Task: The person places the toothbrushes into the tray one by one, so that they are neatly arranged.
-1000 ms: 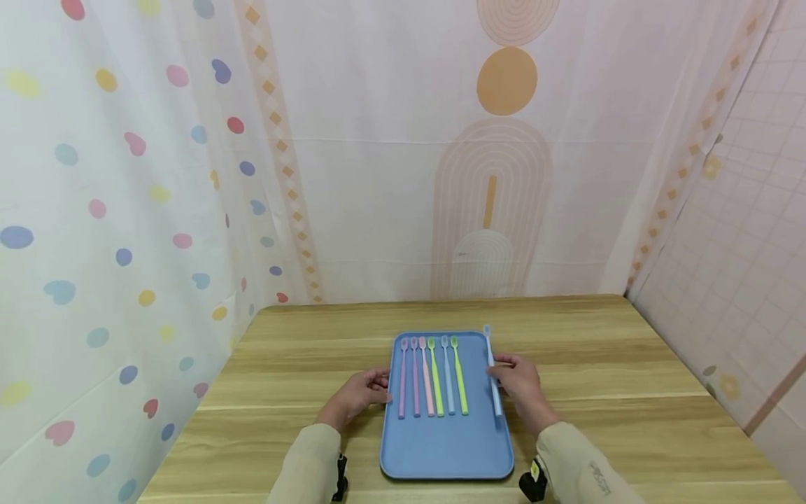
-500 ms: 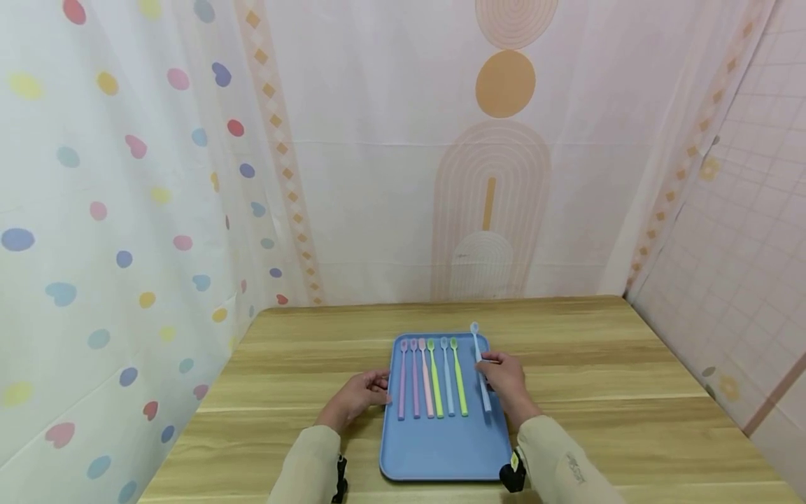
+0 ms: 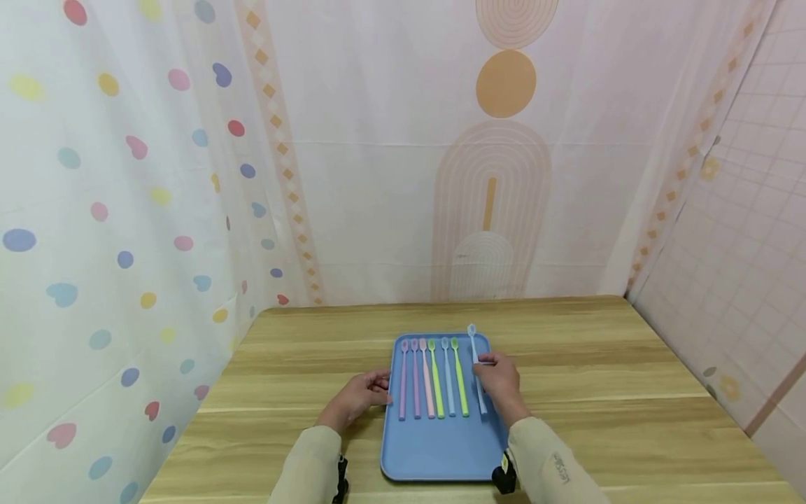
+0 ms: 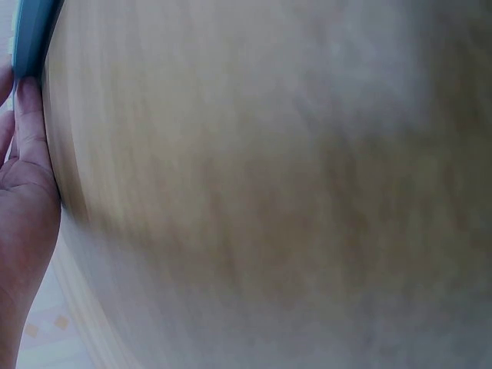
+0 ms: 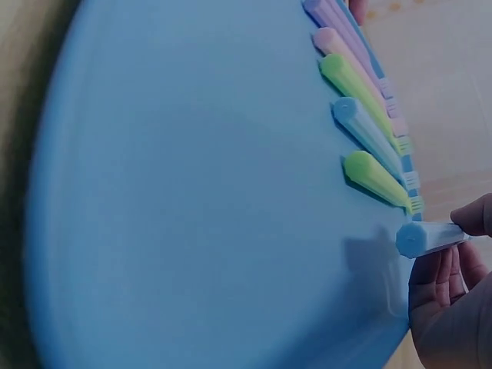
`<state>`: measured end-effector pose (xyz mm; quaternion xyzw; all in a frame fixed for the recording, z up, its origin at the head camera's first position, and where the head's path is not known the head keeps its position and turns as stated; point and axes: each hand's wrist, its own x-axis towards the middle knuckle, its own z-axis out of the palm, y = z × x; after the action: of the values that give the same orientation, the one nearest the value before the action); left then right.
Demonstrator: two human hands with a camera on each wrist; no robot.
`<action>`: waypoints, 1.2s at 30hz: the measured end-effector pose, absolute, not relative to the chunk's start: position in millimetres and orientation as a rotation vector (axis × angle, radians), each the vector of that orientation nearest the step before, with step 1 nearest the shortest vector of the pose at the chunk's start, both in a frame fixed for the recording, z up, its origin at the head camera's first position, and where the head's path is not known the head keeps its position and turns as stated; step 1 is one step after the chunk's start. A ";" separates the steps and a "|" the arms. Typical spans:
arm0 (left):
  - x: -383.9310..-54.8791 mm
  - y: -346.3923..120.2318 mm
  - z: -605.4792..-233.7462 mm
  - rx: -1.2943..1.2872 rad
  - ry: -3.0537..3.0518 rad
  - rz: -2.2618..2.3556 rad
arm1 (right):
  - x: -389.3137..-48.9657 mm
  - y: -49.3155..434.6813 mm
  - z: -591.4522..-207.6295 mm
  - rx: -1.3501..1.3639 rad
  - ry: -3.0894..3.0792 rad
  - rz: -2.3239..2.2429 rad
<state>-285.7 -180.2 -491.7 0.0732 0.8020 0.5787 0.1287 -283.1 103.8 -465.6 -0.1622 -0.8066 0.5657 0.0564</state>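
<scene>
A blue tray (image 3: 441,451) lies on the table with several toothbrushes side by side on it: two purple ones, a pink one (image 3: 427,381), a green one (image 3: 437,385), a light blue one (image 3: 448,381) and another green one (image 3: 462,381). At the tray's left edge my left hand (image 3: 355,399) grips the rim, its fingers partly cut off in the left wrist view. My right hand (image 3: 502,383) pinches another light blue toothbrush (image 5: 415,239) by the handle, bristle end away from me. That brush is over the tray's right side, to the right of the row.
The wooden table (image 3: 604,392) extends on both sides of the tray. A patterned curtain (image 3: 378,175) hangs behind it, with a dotted one (image 3: 113,280) at left. The tray's near part carries no toothbrushes.
My right hand has moved left with the light blue toothbrush, from the tray's right rim inward towards the row. My left hand stays at the left rim.
</scene>
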 end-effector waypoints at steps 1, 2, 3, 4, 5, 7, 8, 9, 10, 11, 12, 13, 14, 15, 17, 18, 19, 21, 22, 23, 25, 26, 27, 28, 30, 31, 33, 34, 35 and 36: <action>-285.6 -180.1 -491.5 0.212 2.332 1.682 | -283.5 103.2 -466.5 -0.489 -2.450 1.707; -285.6 -180.1 -491.4 0.210 2.333 1.680 | -284.0 102.6 -467.5 -0.486 -2.454 1.697; -285.6 -180.1 -491.5 0.208 2.334 1.679 | -284.7 102.1 -468.7 -0.476 -2.457 1.684; -285.7 -180.1 -491.6 0.205 2.335 1.679 | -285.2 101.6 -469.7 -0.468 -2.459 1.668; -285.7 -180.1 -491.7 0.200 2.335 1.678 | -285.6 101.0 -470.4 -0.458 -2.458 1.659; -285.9 -180.0 -491.5 0.195 2.336 1.677 | -285.8 99.8 -471.0 -0.443 -2.454 1.644; -285.9 -180.0 -491.3 0.193 2.336 1.676 | -285.6 99.4 -471.3 -0.429 -2.455 1.636; -285.9 -180.0 -491.0 0.191 2.334 1.677 | -285.1 98.9 -471.2 -0.419 -2.452 1.632; -285.8 -179.9 -490.4 0.190 2.333 1.679 | -284.8 98.3 -471.2 -0.415 -2.452 1.631; -285.8 -179.7 -489.9 0.189 2.332 1.679 | -284.6 97.8 -471.3 -0.417 -2.451 1.630; -285.7 -179.6 -489.5 0.189 2.332 1.680 | -284.4 97.4 -471.3 -0.417 -2.451 1.628; -285.7 -179.6 -489.2 0.186 2.332 1.680 | -284.3 97.0 -471.3 -0.420 -2.451 1.625; -285.7 -179.5 -488.9 0.183 2.333 1.679 | -284.4 96.7 -471.5 -0.421 -2.449 1.625; -285.6 -179.4 -488.6 0.180 2.333 1.680 | -284.9 96.3 -471.7 -0.432 -2.450 1.624; -285.7 -179.4 -488.4 0.174 2.335 1.680 | -285.8 95.8 -472.1 -0.438 -2.453 1.613; -285.7 -179.5 -488.4 0.173 2.336 1.679 | -286.2 95.6 -472.1 -0.438 -2.456 1.607; -285.7 -179.6 -488.4 0.174 2.338 1.678 | -286.5 95.3 -472.1 -0.440 -2.459 1.601; -285.6 -179.7 -488.8 0.176 2.337 1.677 | -287.4 94.7 -472.3 -0.437 -2.469 1.573; -285.8 -179.8 -488.9 0.179 2.339 1.677 | -287.7 94.2 -472.5 -0.434 -2.473 1.563; -285.7 -179.9 -489.1 0.178 2.341 1.674 | -287.9 93.6 -472.7 -0.435 -2.477 1.555; -285.9 -180.0 -489.5 0.177 2.339 1.671 | -287.8 92.2 -473.0 -0.423 -2.482 1.536; -285.9 -179.9 -489.5 0.171 2.337 1.671 | -287.6 91.5 -473.3 -0.418 -2.484 1.526; -286.0 -179.9 -489.5 0.173 2.336 1.669 | -287.2 90.8 -473.5 -0.415 -2.485 1.523; -286.4 -180.0 -489.5 0.171 2.333 1.667 | -287.0 90.2 -473.9 -0.414 -2.486 1.521; -286.7 -180.1 -489.5 0.176 2.329 1.663 | -286.6 89.2 -474.8 -0.408 -2.485 1.515; -286.8 -180.2 -489.4 0.181 2.331 1.661 | -286.8 89.0 -475.5 -0.409 -2.485 1.515; -286.9 -180.2 -488.8 0.185 2.329 1.661 | -287.5 88.8 -476.1 -0.400 -2.481 1.508; -287.1 -180.2 -488.5 0.186 2.327 1.662 | -288.2 88.8 -476.6 -0.398 -2.479 1.506; -287.0 -180.2 -488.2 0.190 2.329 1.664 | -288.8 88.9 -477.0 -0.394 -2.479 1.503; -287.1 -180.0 -487.8 0.184 2.326 1.668 | -289.4 89.0 -477.2 -0.391 -2.480 1.500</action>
<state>-287.1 -180.0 -487.8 0.0636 0.8034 0.5761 0.1364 -289.4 89.0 -477.2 -0.1330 -0.8430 0.5099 0.1080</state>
